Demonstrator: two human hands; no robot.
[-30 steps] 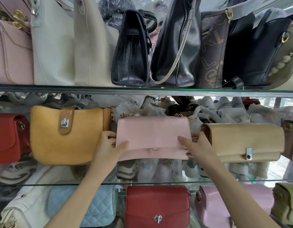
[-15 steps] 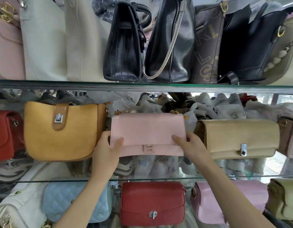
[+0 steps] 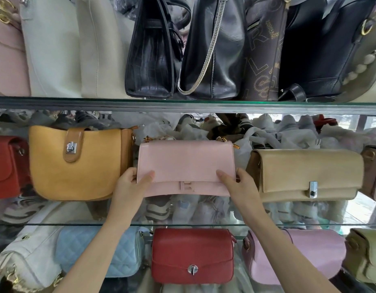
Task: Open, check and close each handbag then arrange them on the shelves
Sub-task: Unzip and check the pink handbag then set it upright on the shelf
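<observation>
On the middle shelf, the pink handbag (image 3: 186, 168) is gripped at both ends by left hand (image 3: 130, 187) and right hand (image 3: 240, 187), flap closed; probably just needs straightening between its neighbours.

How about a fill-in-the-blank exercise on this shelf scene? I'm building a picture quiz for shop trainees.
1. Both hands hold the ____ handbag on the middle shelf.
2. The bag just beside the left hand is ____ in colour, with a silver turn lock.
3. Directly below the held bag, on the lower shelf, stands a ____ bag.
4. The front flap of the held bag is ____.

Missing words: pink; yellow; red; closed
</observation>
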